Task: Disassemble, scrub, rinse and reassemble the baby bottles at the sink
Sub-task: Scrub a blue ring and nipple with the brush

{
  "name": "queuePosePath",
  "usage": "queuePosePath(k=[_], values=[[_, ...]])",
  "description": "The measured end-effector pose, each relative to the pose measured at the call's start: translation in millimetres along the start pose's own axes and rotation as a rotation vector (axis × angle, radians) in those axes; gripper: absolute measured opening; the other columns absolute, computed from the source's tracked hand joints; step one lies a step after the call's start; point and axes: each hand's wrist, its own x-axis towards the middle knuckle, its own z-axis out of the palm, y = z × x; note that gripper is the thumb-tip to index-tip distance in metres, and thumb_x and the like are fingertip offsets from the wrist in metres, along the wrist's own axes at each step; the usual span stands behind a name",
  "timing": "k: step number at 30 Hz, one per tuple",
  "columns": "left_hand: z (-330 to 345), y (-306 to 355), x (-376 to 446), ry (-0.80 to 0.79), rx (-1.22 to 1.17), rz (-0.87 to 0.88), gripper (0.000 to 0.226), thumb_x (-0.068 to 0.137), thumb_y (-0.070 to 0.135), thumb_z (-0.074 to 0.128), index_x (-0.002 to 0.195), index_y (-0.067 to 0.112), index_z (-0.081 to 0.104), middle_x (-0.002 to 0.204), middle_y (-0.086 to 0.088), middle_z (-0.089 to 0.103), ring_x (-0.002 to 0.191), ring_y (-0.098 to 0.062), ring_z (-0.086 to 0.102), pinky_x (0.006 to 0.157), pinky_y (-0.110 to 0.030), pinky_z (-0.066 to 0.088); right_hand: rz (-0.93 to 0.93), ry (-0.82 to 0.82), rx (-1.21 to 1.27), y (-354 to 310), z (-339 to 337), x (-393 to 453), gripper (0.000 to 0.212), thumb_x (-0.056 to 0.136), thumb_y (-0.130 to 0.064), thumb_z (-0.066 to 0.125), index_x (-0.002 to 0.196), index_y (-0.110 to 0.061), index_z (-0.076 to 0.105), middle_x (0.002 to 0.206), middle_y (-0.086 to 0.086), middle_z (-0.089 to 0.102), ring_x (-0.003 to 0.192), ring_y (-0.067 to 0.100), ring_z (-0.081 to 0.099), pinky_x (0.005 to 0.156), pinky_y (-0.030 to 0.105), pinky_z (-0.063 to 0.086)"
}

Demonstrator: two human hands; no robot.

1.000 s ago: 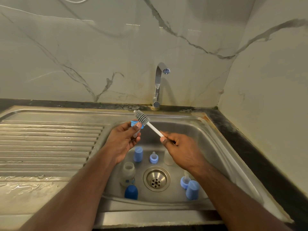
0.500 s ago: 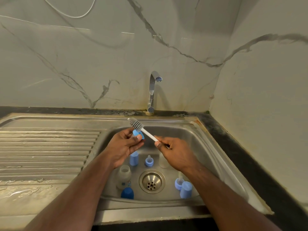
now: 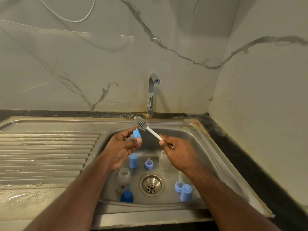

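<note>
— while the ribbed draining board sits wet and unused on the far left, what's the left hand got?
— its fingers are curled round a blue nipple ring, with the clear teat pointing back into the palm.
— and the brush?
— the bottle brush is pinched by its white handle in the right hand. its long axis slants up and left, so the bristle head sits just above and right of the ring, not inside it. my guess is that the next move swings the bristles down-left into the ring.
— what's in the sink?
— going left to right: a clear bottle body with a dark blue cap in front, a pale blue cap, a second ring with teat, the drain, another clear bottle, then a third ring touching a pale cap.
— tap running?
— no stream that i can see.
</note>
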Motion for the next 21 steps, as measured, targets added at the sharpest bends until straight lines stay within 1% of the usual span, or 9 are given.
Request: queuePosePath(k=[2,4,7,10,13,16,18,20,21], values=[[0,2,0,0.035,0.009,0.009,0.037,0.087,-0.008,0.068,0.117,0.013,0.067,0.108,-0.010,0.072,0.092,-0.015,0.073,0.076,-0.023,0.060,-0.032,-0.004,0.061,-2,0,-1,0.037,0.100,-0.045,0.054,0.136,-0.038,0.059,0.118,-0.017,0.070,0.097,0.003,0.063,0.085,0.018,0.051],[-1,2,1,0.042,-0.011,0.017,0.025,0.088,-0.009,0.067,0.104,0.011,0.066,0.093,-0.005,0.072,0.082,-0.011,0.072,0.074,-0.022,0.060,-0.052,-0.036,0.028,-4,2,-3,0.036,0.099,-0.046,0.055,0.134,-0.040,0.060,0.116,-0.018,0.070,0.093,0.002,0.064,0.084,0.020,0.053],[-5,2,3,0.030,-0.003,0.033,0.026,0.088,-0.007,0.069,0.108,0.010,0.068,0.086,-0.001,0.073,0.079,-0.009,0.070,0.071,-0.020,0.058,-0.047,0.001,-0.080,-7,3,-1,0.037,0.100,-0.046,0.052,0.136,-0.041,0.058,0.116,-0.017,0.070,0.088,0.004,0.062,0.082,0.024,0.053],[-6,0,3,0.033,0.059,0.050,0.031,0.087,-0.004,0.071,0.110,0.016,0.071,0.087,0.002,0.075,0.082,-0.008,0.068,0.074,-0.021,0.057,-0.060,0.022,-0.134,-9,2,0,0.038,0.102,-0.045,0.048,0.139,-0.039,0.056,0.116,-0.012,0.069,0.088,0.005,0.060,0.080,0.025,0.051],[-8,0,2,0.036,0.083,0.051,0.029,0.086,-0.004,0.072,0.110,0.012,0.072,0.087,0.000,0.073,0.085,-0.012,0.065,0.076,-0.023,0.057,-0.071,-0.005,-0.105,-7,2,-2,0.038,0.101,-0.048,0.050,0.137,-0.041,0.057,0.114,-0.016,0.070,0.087,0.002,0.060,0.078,0.021,0.050],[-10,5,0,0.042,0.079,0.050,0.031,0.086,-0.004,0.071,0.114,0.010,0.071,0.096,-0.006,0.071,0.090,-0.015,0.064,0.081,-0.026,0.055,-0.043,-0.002,-0.153,-6,-3,1,0.037,0.101,-0.047,0.048,0.137,-0.041,0.057,0.105,-0.013,0.071,0.084,0.006,0.062,0.075,0.027,0.052],[-12,7,-1,0.013,0.101,0.060,0.032,0.087,-0.004,0.071,0.113,0.015,0.073,0.101,-0.006,0.071,0.090,-0.015,0.063,0.078,-0.025,0.055,-0.017,0.015,-0.204,-3,-9,5,0.038,0.104,-0.044,0.045,0.139,-0.035,0.056,0.092,-0.010,0.065,0.076,0.007,0.058,0.065,0.025,0.045],[-17,6,-3,0.000,0.246,0.047,0.036,0.086,-0.001,0.074,0.116,0.019,0.072,0.110,-0.006,0.070,0.094,-0.016,0.065,0.081,-0.028,0.058,0.005,0.048,-0.220,1,-14,6,0.036,0.104,-0.045,0.045,0.134,-0.032,0.060,0.080,-0.010,0.062,0.069,0.006,0.056,0.061,0.024,0.042],[-19,3,-2,-0.007,0.354,0.031,0.039,0.085,0.001,0.077,0.118,0.021,0.071,0.115,-0.006,0.069,0.098,-0.017,0.066,0.084,-0.031,0.059,0.007,0.074,-0.215,3,-17,7,0.034,0.103,-0.045,0.045,0.130,-0.033,0.063,0.078,-0.008,0.062,0.069,0.008,0.057,0.063,0.027,0.045]])
